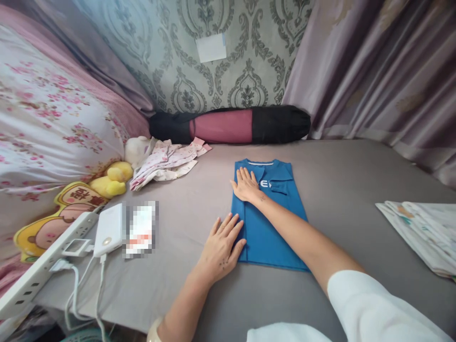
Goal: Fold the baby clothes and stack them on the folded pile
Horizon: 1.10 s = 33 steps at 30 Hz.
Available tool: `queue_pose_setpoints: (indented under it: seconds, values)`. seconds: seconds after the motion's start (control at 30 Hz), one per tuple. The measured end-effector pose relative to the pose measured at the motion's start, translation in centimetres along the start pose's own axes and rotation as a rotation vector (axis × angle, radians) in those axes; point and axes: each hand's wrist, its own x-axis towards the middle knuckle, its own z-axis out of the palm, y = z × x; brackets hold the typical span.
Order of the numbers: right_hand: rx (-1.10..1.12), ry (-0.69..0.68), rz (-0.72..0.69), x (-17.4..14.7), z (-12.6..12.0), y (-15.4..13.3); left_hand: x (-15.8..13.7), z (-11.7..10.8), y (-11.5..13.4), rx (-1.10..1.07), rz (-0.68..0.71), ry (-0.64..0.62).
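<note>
A blue T-shirt [274, 237] with white lettering lies on the grey sheet, its sides and sleeves turned inward into a long panel. Its collar faces away from me. My right hand [246, 184] rests flat near the collar on the shirt's left side, fingers spread, partly covering the lettering. My left hand [223, 244] lies lower down at the shirt's left edge, fingers stretched out, partly on the sheet and touching the blue cloth. Neither hand grasps anything.
Folded white cloth [420, 232] lies at the right. At the left are a crumpled pink-and-white garment [167, 161], plush toys [114, 180], a white power bank [109, 230] and a power strip [46, 266] with cables. A black-and-pink rolled bag [228, 126] lies along the wall.
</note>
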Motion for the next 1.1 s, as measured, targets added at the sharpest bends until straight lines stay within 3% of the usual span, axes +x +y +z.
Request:
queue_pose_setpoints:
  seconds: [0.2, 0.4, 0.5, 0.6, 0.73, 0.93, 1.1]
  values:
    - [0.003, -0.004, 0.013, -0.3, 0.9, 0.4, 0.0, 0.1, -0.2, -0.015, 0.015, -0.006]
    - [0.192, -0.089, -0.003, 1.0, -0.9, 1.7, -0.1, 0.4, -0.6, -0.081, -0.016, 0.157]
    - [0.222, 0.055, 0.068, 1.8, -2.5, 3.6, 0.0, 0.9, -1.1, -0.12, -0.024, 0.292]
    - [0.126, 0.194, 0.228, 2.0, -3.6, 5.7, 0.1, 1.2, -1.5, -0.14, -0.053, 0.38]
    - [0.015, 0.198, 0.36, 1.8, -3.7, 7.6, 0.2, 1.3, -1.7, -0.162, -0.1, 0.426]
    - [0.012, 0.183, 0.385, 1.5, -3.0, 8.1, 0.2, 1.4, -1.9, -0.173, -0.154, 0.487]
    - [0.062, 0.274, 0.359, 1.5, -3.1, 7.8, 0.2, 1.4, -2.1, -0.153, -0.193, 0.522]
